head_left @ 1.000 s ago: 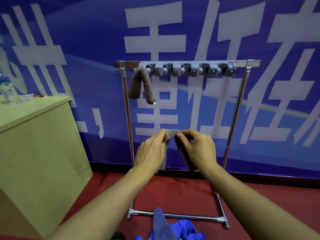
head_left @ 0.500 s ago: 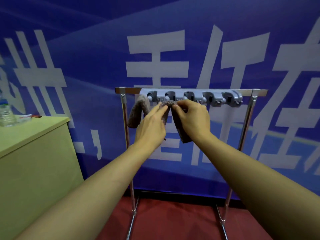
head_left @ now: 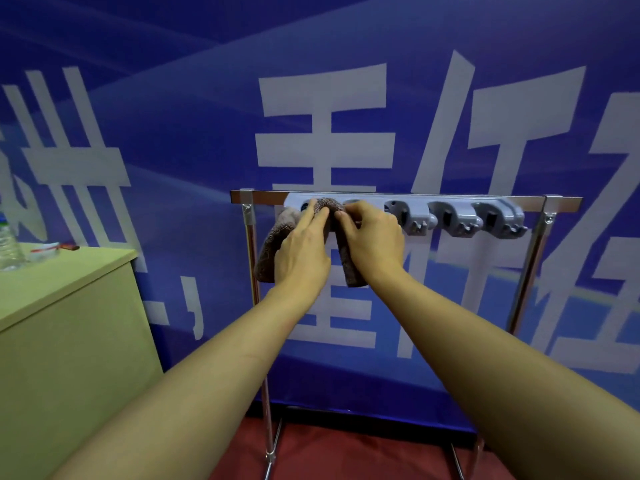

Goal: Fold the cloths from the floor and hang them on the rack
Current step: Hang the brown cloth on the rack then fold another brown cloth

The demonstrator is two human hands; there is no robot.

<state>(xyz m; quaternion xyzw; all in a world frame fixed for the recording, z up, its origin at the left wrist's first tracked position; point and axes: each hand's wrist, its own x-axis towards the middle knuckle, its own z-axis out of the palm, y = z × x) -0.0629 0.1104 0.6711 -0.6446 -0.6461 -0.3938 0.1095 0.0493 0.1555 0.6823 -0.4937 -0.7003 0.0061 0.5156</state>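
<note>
A metal rack (head_left: 540,271) stands against the blue banner, with a grey clip strip (head_left: 450,216) along its top bar. One brown cloth (head_left: 268,258) hangs from the strip's left end, partly behind my left hand. A second folded brown cloth (head_left: 351,268) is held up at the second clip, its fold against the strip and its tail hanging down between my hands. My left hand (head_left: 301,252) pinches the fold from the left with long fingers. My right hand (head_left: 375,237) pinches it from the right with curled fingers.
A pale green cabinet (head_left: 69,341) stands at the left, close to the rack's left post. A water bottle (head_left: 8,244) and a small red item (head_left: 69,247) lie on top of it. Three clips on the right of the strip hold nothing. Red floor shows below.
Both hands have lifted the folded brown cloth from waist height up to the clip strip. My view has tilted upward, so the blue cloths on the floor are out of sight.
</note>
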